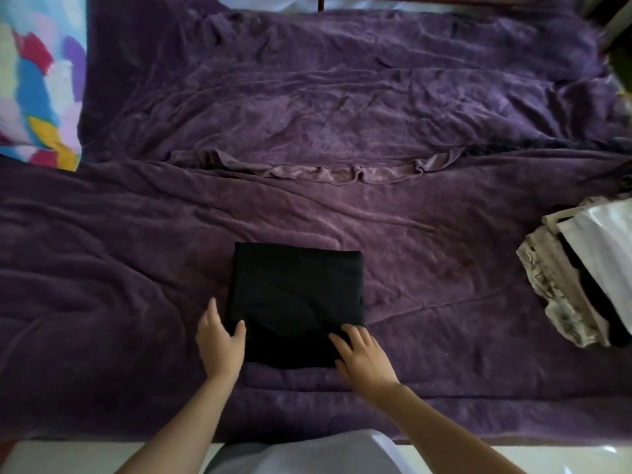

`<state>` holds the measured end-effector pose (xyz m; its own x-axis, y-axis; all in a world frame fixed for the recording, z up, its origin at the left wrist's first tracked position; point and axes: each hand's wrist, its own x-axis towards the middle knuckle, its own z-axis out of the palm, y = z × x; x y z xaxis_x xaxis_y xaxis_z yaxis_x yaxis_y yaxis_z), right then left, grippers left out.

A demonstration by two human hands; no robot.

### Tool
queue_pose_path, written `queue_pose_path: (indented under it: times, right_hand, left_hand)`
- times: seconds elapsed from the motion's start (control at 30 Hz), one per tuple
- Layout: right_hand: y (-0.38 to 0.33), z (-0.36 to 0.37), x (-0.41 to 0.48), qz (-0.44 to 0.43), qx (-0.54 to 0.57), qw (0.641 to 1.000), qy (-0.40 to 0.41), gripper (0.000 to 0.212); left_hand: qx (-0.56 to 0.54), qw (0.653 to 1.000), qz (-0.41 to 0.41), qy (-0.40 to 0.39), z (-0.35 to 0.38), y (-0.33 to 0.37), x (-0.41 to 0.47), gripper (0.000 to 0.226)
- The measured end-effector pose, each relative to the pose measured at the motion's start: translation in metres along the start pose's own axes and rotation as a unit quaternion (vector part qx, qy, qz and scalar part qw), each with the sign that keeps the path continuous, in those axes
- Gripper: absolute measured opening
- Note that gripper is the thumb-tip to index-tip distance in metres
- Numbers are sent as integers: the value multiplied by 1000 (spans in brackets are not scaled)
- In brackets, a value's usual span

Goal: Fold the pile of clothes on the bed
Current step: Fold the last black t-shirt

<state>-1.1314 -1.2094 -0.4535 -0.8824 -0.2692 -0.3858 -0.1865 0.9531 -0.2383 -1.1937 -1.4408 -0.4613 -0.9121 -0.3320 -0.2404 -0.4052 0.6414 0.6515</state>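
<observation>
Touch-up, seemingly: left hand lies flat against the folded black garment's left edge, right hand spreads on its near-right corner, fingers straight, gripping nothing, squaring the fold.

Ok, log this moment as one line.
item: folded black garment on purple blanket | left hand: open, at its left edge | right hand: open, on its near right corner | other clothes: bed's right edge

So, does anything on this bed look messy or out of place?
Nothing alarming. The black garment lies folded into a neat square. The purple blanket is wrinkled, with one edge bunched up across the middle, and the clothes pile at the right edge looks uneven, with layers sticking out.
</observation>
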Motion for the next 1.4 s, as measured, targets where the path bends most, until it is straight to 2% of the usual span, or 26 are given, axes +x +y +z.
queue_pose_path:
  times: [0.03, 0.07, 0.1, 0.13, 0.17, 0.23, 0.3, 0.33, 0.43, 0.5, 0.57, 0.63, 0.67, 0.73, 0.77, 0.87, 0.97, 1.03, 1.1, 1.17, 1.23, 1.3, 1.4]
  right_hand:
    - [-1, 6, 3, -6, -25, 1000, -13, 66]
    - [-3, 14, 6, -2, -49, 998, -37, 71]
    - [-4, 20, 9, 2, -64, 996, -65, 78]
    - [-3, 27, 12, 11, -70, 994, -84, 87]
    - [-3, 30, 14, 19, -72, 992, -98, 95]
    - [-9, 23, 15, 34, -98, 987, -124, 96]
    - [-13, 16, 11, 13, -103, 982, -159, 85]
    - [-9, 15, 11, 6, -113, 983, -145, 82]
    - [-10, 14, 12, 16, -121, 983, -134, 90]
    - [-12, 21, 12, 37, -99, 987, -124, 97]
    - [-9, 33, 17, 26, -87, 991, -98, 104]
    - [-3, 44, 25, 16, -82, 993, -85, 104]
    - [1, 46, 30, -11, -108, 993, -56, 95]
    - [11, 47, 41, -33, -120, 992, 17, 60]
    - [16, 47, 45, -42, -119, 991, 34, 52]
    - [27, 38, 52, -70, -134, 987, 54, 51]
    - [37, 19, 64, -71, -104, 992, -6, 78]
    - [37, 4, 69, -39, -59, 997, -16, 78]
    - [39, -11, 71, -52, -42, 998, -8, 79]
    - [38, -25, 69, -55, -23, 998, -6, 75]
    - [28, -37, 59, -34, -33, 998, 43, 72]
    - [13, -42, 47, -3, -73, 996, 43, 92]
    - [-8, -28, 37, 27, -87, 995, 33, 135]
  left_hand:
    - [96, 987, 126, 26, 2, -3, -5, 56]
    - [169, 953, 249, 23, 7, -7, -11, 54]
    - [228, 907, 353, -13, 13, -12, -16, 55]
    - [285, 861, 416, -66, 19, -17, -20, 60]
    - [334, 832, 420, -138, 21, -18, -21, 70]
    - [425, 805, 341, -236, 26, -23, -19, 94]
    - [466, 797, 287, -256, 27, -22, -21, 98]
    - [476, 793, 276, -261, 27, -15, -23, 96]
    - [463, 812, 232, -270, 28, -6, -26, 84]
    - [463, 812, 233, -267, 28, -10, -27, 87]
    - [473, 797, 245, -284, 27, -8, -26, 99]
    - [454, 808, 261, -270, 35, -15, -18, 105]
    - [447, 812, 255, -276, 39, -16, -13, 106]
    - [457, 807, 262, -267, 43, -15, -7, 108]
    - [455, 807, 261, -273, 46, -16, -5, 108]
    - [463, 798, 236, -305, 51, -18, -2, 105]
    - [459, 797, 258, -296, 44, -1, 10, 92]
    - [428, 806, 271, -305, 38, 15, 25, 74]
    - [403, 802, 263, -354, 27, 32, 41, 56]
    - [346, 823, 253, -372, 12, 52, 54, 41]
    - [297, 845, 255, -366, -3, 74, 64, 29]
    - [281, 842, 269, -374, -15, 93, 69, 24]
    - [279, 828, 283, -396, -30, 113, 68, 23]
